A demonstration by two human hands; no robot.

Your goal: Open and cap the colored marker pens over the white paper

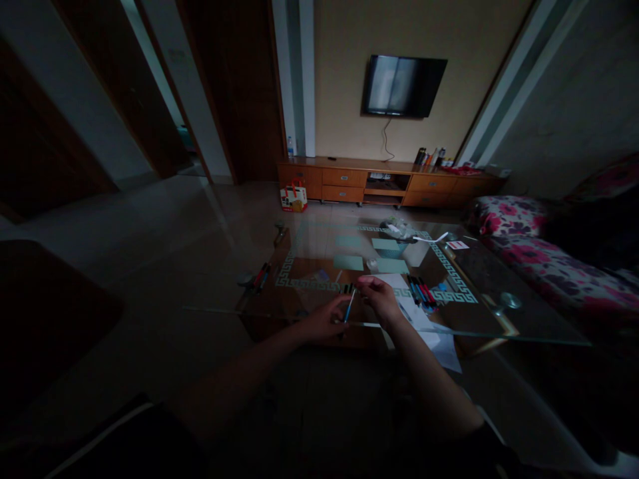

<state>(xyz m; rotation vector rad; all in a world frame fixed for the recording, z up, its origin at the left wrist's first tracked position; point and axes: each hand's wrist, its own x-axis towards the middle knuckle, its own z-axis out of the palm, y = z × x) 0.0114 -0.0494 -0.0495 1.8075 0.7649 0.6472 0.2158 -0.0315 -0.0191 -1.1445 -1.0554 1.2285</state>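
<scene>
My left hand point(325, 323) is closed round a thin blue pen point(348, 311), held slanting upward over the near edge of the glass table point(309, 307). The pen's upper part looks pale. Close by its top end, my right hand point(380, 301) has its fingers pinched together; whatever is between them is too small and dark to make out. Just past the hands are small black pieces point(345, 289), their kind unclear. Several pens point(422, 293) in black, red and blue lie to the right of my right hand. White paper sheets point(442, 346) stretch out beside that wrist.
More pens point(261, 278) lie at the table's left side. Pale green rectangles point(348, 263) and a clear plastic bag point(397, 227) show farther back. A flowered sofa point(544, 266) flanks the right. Beyond stand a shopping bag point(293, 197) and a wooden TV cabinet point(344, 178).
</scene>
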